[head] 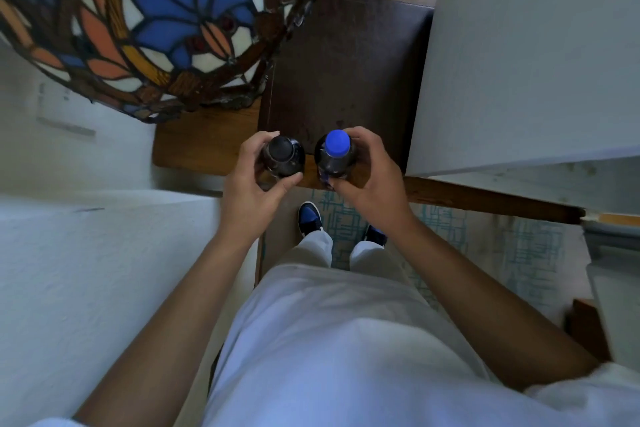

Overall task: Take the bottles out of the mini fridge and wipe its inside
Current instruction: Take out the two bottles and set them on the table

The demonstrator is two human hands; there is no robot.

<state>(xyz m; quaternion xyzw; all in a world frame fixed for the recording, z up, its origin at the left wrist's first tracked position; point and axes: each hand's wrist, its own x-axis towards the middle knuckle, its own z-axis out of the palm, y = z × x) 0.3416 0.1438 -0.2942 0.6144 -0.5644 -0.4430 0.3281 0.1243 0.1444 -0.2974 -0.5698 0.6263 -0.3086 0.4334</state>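
My left hand (254,172) grips the black-capped bottle (282,158), right hand (367,172) grips the blue-capped bottle (334,158) at its 3 o'clock, both over the wooden table (204,146) edge; risk: landing half-off, tipping.

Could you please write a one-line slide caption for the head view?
Each hand, left and right, holds a dark plastic bottle, black-capped and blue-capped, over a wooden table.
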